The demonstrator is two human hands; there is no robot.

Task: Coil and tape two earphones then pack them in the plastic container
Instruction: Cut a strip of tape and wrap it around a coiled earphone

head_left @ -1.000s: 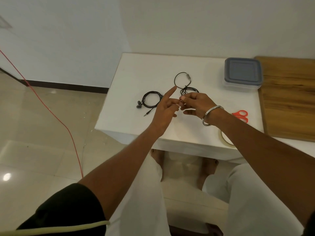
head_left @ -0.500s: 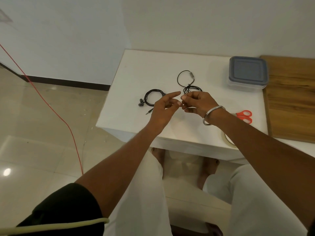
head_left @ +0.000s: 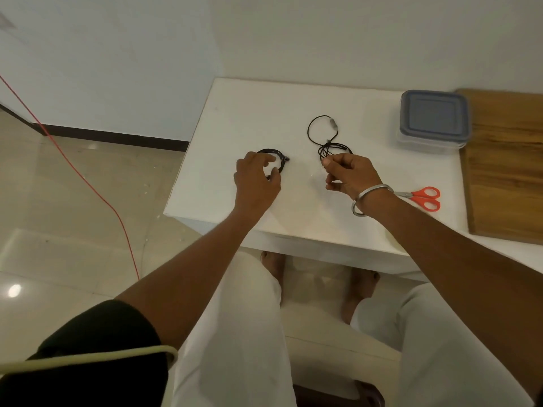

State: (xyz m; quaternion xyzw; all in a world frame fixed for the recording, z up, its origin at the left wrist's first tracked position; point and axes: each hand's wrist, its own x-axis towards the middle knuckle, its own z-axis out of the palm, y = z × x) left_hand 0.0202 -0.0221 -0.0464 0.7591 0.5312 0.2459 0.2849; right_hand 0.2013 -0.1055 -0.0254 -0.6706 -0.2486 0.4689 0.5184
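A tightly coiled black earphone [head_left: 279,158] lies on the white table [head_left: 235,113]. My left hand [head_left: 255,179] arches over it with fingers and thumb apart, fingertips at the coil's rim. A second black earphone [head_left: 323,133] lies loosely looped further right. My right hand [head_left: 349,174] hovers just in front of it, thumb and fingers pinched on what looks like a small piece of clear tape, barely visible. The plastic container [head_left: 433,118] with a grey-blue lid stands shut at the back right.
Orange-handled scissors [head_left: 423,196] lie right of my right wrist. A wooden board [head_left: 505,165] covers the table's right side. A red cable [head_left: 88,183] runs across the floor at left. My knees are under the table's front edge.
My hands were pinched together at the table's middle. My left hand has moved left onto the coiled earphone; my right hand stays pinched.
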